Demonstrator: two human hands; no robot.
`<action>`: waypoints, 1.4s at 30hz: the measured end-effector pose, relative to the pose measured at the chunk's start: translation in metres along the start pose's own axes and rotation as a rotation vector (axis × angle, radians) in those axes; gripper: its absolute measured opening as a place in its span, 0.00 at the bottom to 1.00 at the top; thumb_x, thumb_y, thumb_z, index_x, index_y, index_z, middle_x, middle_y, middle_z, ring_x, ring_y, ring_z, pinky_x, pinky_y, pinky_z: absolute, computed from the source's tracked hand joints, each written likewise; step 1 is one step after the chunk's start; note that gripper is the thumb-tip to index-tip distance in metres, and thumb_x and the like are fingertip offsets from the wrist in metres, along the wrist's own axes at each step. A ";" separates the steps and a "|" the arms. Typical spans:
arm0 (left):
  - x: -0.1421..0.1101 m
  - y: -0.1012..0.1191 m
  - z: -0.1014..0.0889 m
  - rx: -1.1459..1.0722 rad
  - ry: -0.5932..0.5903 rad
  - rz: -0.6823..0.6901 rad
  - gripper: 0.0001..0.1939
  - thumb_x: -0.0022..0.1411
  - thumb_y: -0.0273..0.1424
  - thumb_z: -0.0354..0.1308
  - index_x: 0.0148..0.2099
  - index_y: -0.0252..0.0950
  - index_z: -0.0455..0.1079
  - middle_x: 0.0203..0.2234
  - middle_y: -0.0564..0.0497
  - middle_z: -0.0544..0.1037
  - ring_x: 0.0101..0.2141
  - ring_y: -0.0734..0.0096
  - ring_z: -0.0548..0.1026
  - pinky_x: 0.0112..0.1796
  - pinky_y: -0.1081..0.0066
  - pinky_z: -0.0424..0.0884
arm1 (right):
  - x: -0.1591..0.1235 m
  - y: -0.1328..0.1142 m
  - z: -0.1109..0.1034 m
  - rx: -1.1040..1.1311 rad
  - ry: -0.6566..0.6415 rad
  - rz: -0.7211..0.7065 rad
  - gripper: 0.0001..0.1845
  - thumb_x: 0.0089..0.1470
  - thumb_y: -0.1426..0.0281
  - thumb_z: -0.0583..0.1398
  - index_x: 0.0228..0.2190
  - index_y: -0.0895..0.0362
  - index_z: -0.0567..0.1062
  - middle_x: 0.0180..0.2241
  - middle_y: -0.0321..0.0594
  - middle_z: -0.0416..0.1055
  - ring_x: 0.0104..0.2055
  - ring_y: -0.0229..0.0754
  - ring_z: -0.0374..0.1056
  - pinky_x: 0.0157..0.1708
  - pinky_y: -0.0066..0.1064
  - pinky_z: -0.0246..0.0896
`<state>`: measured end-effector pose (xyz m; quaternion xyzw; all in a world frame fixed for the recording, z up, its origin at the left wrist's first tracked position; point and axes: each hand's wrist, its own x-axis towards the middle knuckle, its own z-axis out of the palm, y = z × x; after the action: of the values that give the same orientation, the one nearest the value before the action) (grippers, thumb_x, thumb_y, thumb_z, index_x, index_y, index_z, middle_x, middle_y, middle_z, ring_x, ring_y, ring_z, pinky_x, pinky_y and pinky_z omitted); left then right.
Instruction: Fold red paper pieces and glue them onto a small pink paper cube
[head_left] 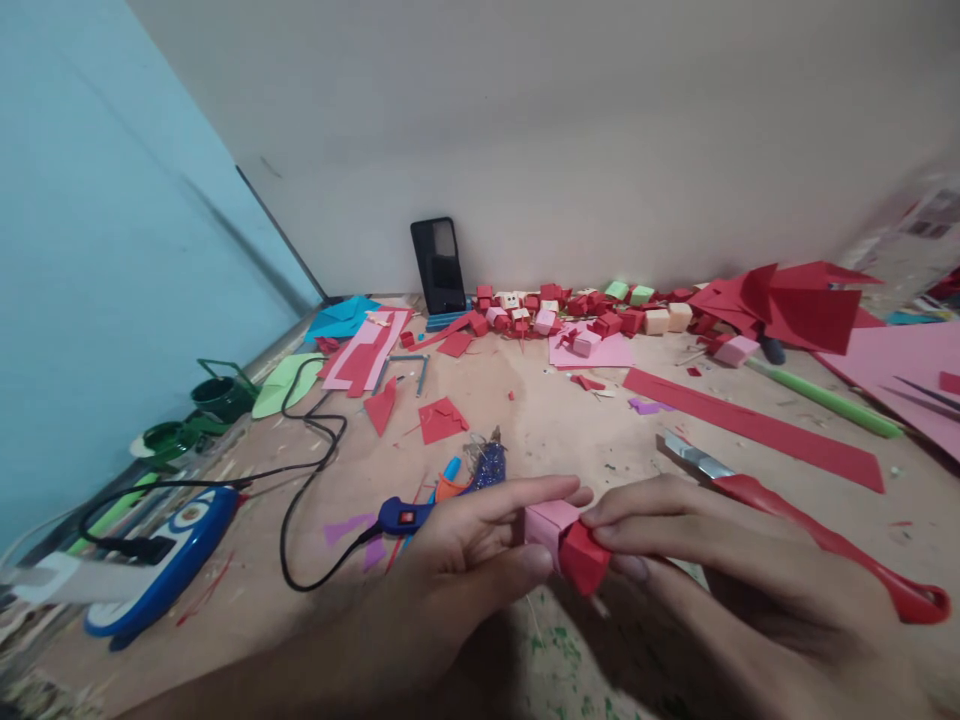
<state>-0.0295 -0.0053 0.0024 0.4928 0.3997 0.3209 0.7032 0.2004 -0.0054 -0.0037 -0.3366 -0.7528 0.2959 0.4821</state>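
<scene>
Left hand [469, 560], coming from the lower left, pinches a small pink paper block [546, 522] between its thumb and fingers. Right hand [720, 565], knuckles up, grips a red paper block [586, 562] between fingertips and thumb. Both blocks sit between the two hands; the red one touches the pink one's right side, slightly nearer the viewer, and both are held above a brown work table [540, 415].

Just beyond the left hand and partly hidden by it lies a blue glue gun [491, 464], its nozzle pointing away. Its black cord loops left near a blue-and-white power strip [169, 565]. Beside the right hand and partly behind it lies a red-handled knife [795, 512], blade end pointing away to the left. Farther out are a long red paper strip [754, 428] and a green tool [829, 398]. Along the back wall, small paper cubes [546, 320] cluster right of an upright black phone [439, 265].
</scene>
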 end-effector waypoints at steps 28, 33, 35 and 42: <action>-0.005 0.017 0.016 0.329 0.094 -0.030 0.22 0.69 0.37 0.61 0.63 0.40 0.76 0.39 0.48 0.83 0.38 0.64 0.79 0.39 0.71 0.73 | 0.005 -0.018 0.006 -0.107 -0.009 0.172 0.06 0.62 0.71 0.64 0.32 0.50 0.80 0.36 0.39 0.78 0.35 0.41 0.76 0.31 0.28 0.77; -0.004 0.024 0.022 0.245 0.057 -0.036 0.20 0.71 0.34 0.60 0.61 0.35 0.76 0.46 0.46 0.85 0.45 0.62 0.81 0.44 0.71 0.75 | 0.004 -0.021 0.008 -0.048 -0.027 0.279 0.06 0.61 0.71 0.64 0.31 0.50 0.79 0.35 0.37 0.78 0.32 0.39 0.75 0.27 0.24 0.75; -0.003 0.024 0.022 0.248 0.051 -0.037 0.19 0.71 0.33 0.59 0.61 0.35 0.76 0.46 0.46 0.85 0.45 0.62 0.82 0.44 0.71 0.75 | 0.002 -0.021 0.008 -0.038 -0.024 0.293 0.06 0.60 0.72 0.65 0.31 0.51 0.78 0.34 0.37 0.78 0.31 0.38 0.74 0.25 0.23 0.74; -0.001 0.017 0.017 0.338 0.088 -0.018 0.19 0.71 0.37 0.60 0.60 0.39 0.78 0.45 0.47 0.86 0.43 0.61 0.81 0.41 0.71 0.74 | 0.002 -0.018 0.010 -0.062 0.005 0.270 0.07 0.59 0.71 0.67 0.29 0.50 0.77 0.33 0.37 0.77 0.32 0.39 0.73 0.27 0.25 0.74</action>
<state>-0.0160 -0.0085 0.0222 0.5859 0.4825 0.2641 0.5951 0.1862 -0.0155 0.0076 -0.4504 -0.7082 0.3338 0.4292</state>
